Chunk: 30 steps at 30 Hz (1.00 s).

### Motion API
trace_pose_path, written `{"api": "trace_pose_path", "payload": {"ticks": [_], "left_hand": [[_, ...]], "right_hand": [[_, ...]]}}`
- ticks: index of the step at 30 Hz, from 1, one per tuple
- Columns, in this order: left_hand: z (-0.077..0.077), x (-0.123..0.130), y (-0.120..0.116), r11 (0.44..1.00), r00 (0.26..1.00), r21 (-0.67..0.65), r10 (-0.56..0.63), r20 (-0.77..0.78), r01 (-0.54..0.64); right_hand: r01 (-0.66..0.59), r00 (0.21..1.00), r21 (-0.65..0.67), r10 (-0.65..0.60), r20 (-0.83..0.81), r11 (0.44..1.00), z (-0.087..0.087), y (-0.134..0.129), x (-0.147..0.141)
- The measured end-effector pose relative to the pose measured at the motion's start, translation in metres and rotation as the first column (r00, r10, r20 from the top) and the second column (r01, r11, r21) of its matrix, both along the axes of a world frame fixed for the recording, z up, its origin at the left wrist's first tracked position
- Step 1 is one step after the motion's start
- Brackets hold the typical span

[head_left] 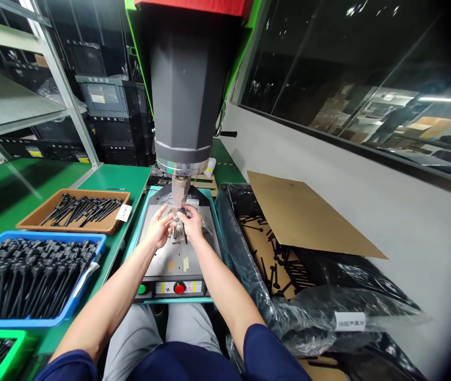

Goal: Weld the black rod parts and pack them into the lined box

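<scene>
A grey wall [288, 145] with a dark window [308, 79] ran along my right. In front of me stood the tall machine [189, 90], and a green desk [124, 177] filled my left. A film-lined box [245, 270] stood to the right, a cardboard sheet [312, 214] slanting over it. The blue tray [51, 321] of black pieces lay on the desk, the brown tray [102, 229] just beyond it.

The desk's edge ran close along the left of the machine's metal plate [156, 267]; the box crowded the right. Between my forearms, bare metal reached toward me, giving my wrists some room; above, the machine's tip hung near my fingers.

My left hand [159, 228] was at the small fixture [175, 239], fingers bent; my right hand [192, 222] was opposite. A slim dark part [186, 236] was at the fixture, beside my right fingers. My fingers hid its top, so I cannot tell whether either hand gripped it. The green tray [21, 346] was cut off at lower left, and reflections blurred the window.
</scene>
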<state>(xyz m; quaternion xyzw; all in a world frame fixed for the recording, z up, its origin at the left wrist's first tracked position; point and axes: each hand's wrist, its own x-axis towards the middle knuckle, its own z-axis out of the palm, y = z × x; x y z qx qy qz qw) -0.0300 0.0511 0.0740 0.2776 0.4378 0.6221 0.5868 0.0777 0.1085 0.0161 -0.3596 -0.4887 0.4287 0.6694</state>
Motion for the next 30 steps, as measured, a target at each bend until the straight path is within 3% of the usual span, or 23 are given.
{"api": "trace_pose_path", "payload": {"ticks": [5, 11, 18, 22, 27, 30], "left_hand": [[0.006, -0.007, 0.006, 0.999, 0.996, 0.027, 0.019, 0.087, -0.021], [0.011, -0.009, 0.012, 0.999, 0.984, 0.047, 0.004, 0.177, -0.012], [0.000, -0.009, 0.012, 1.000, 0.992, 0.018, -0.003, 0.128, 0.001], [0.000, -0.006, 0.008, 1.000, 0.997, 0.000, -0.015, 0.072, 0.015], [-0.004, -0.004, 0.006, 1.000, 1.000, 0.021, -0.019, 0.006, 0.019], [-0.009, -0.003, 0.006, 0.999, 0.999, 0.046, -0.023, -0.028, 0.025]], "right_hand": [[-0.025, 0.999, -0.042, 0.026, 0.030, 0.999, 0.003, 0.007, -0.007], [-0.026, 0.997, -0.083, 0.032, 0.070, 0.996, -0.005, 0.007, -0.002], [-0.072, 0.978, 0.095, 0.052, 0.203, 0.993, 0.000, 0.013, 0.005], [-0.057, 0.979, 0.004, 0.055, 0.199, 0.998, -0.001, 0.017, 0.001], [0.106, 0.978, -0.066, -0.093, 0.185, 0.992, -0.007, 0.013, -0.012], [0.059, 0.992, -0.088, -0.048, 0.121, 0.994, -0.013, 0.008, -0.011]]}}
